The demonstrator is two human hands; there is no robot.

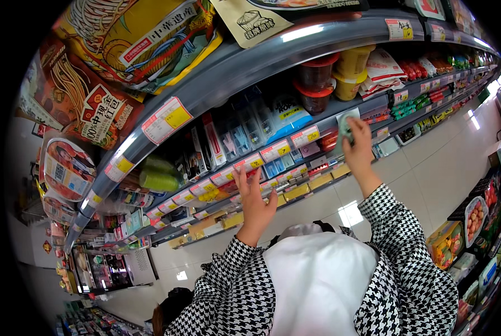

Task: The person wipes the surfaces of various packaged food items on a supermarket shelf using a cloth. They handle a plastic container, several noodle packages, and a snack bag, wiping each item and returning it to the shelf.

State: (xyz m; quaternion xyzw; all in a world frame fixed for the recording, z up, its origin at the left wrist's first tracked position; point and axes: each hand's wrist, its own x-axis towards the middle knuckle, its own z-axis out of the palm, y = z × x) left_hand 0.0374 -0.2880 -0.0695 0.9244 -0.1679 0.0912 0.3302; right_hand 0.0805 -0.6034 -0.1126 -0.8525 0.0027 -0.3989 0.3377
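In my right hand [358, 147] is a pale green cloth [343, 136], held against the front edge of a store shelf [376, 110]. Part of the cloth is hidden behind my fingers. My left hand [256, 206] is held up with its fingers apart and nothing in it. Its fingertips are at the price-tag strip [223, 177] along the same shelf edge; whether they touch it I cannot tell. Behind the strip stand small blister-packed goods [235, 140], a blue-and-black packet [290, 111] and red-lidded tubs [315, 84].
Above, a grey upper shelf edge [233, 71] curves across the view, with bagged noodles [141, 38] on it. Yellow-lidded tubs [351, 75] stand farther right. Lower shelves run below my hands, above a tiled floor [405, 176]. A second goods rack [464, 227] stands on the right.
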